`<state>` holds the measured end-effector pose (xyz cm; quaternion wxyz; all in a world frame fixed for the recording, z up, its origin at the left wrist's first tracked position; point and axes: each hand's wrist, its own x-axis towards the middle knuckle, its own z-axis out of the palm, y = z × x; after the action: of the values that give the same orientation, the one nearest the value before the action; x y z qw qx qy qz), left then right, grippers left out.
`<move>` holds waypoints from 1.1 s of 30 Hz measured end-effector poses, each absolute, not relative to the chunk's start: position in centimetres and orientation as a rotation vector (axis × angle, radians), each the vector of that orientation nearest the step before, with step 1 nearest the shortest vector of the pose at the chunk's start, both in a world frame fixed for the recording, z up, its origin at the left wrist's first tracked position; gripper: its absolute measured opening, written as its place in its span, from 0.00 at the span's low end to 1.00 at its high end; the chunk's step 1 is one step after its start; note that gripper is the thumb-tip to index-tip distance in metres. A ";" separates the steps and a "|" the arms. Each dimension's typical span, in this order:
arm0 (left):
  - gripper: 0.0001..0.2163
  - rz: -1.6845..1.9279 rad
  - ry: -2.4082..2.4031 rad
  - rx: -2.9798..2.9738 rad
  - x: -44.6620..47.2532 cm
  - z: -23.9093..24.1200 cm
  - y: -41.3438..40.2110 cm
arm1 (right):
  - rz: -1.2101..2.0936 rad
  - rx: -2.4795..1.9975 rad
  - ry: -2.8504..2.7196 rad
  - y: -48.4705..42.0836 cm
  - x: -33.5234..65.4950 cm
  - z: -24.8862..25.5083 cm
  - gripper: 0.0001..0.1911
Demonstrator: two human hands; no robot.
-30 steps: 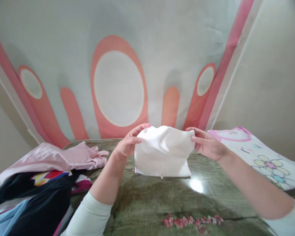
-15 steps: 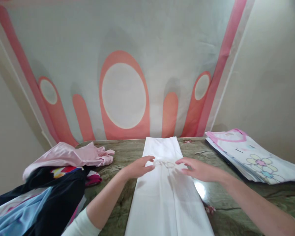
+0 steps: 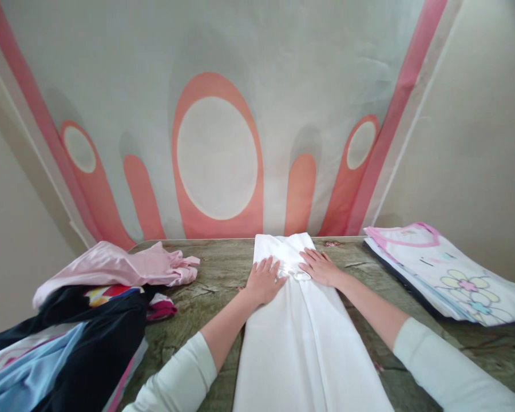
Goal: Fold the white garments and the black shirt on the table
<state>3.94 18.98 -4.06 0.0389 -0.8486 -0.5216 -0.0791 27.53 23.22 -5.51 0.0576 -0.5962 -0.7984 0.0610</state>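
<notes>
2 hands press flat, fingers spread and gripping nothing, on the white garment (image 3: 302, 337) lying along the surface (image 3: 214, 274): left hand (image 3: 265, 280), right hand (image 3: 321, 267).

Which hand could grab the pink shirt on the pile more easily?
Probably the left. The left hand lies flat on the near side of the white cloth, closer to the pink shirt. The right hand rests farther over, toward the flowered stack.

Palms down, left hand (image 3: 264, 280) and right hand (image 3: 321, 268) lie flat.
</notes>
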 end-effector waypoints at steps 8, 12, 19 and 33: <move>0.28 -0.332 -1.615 -2.567 5.0 -4.8 20.5 | 0.155 -1.735 -2.339 25.2 28.3 -5.5 0.29; 0.27 -0.410 -1.618 -2.526 5.0 -4.8 20.3 | 0.130 -1.624 -2.282 24.2 27.0 -4.3 0.22; 0.17 -0.550 -1.535 -2.548 5.4 -2.5 18.9 | 0.168 -1.459 -2.356 22.9 23.4 -2.5 0.12; 0.13 -0.553 -1.548 -2.577 5.3 -2.3 18.6 | 0.208 -1.715 -2.045 24.6 22.9 -2.3 0.12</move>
<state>5.30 18.64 -2.30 0.0427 -0.8423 -0.5060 -0.1806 22.88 24.63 -2.29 0.2304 -0.6234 -0.7434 0.0755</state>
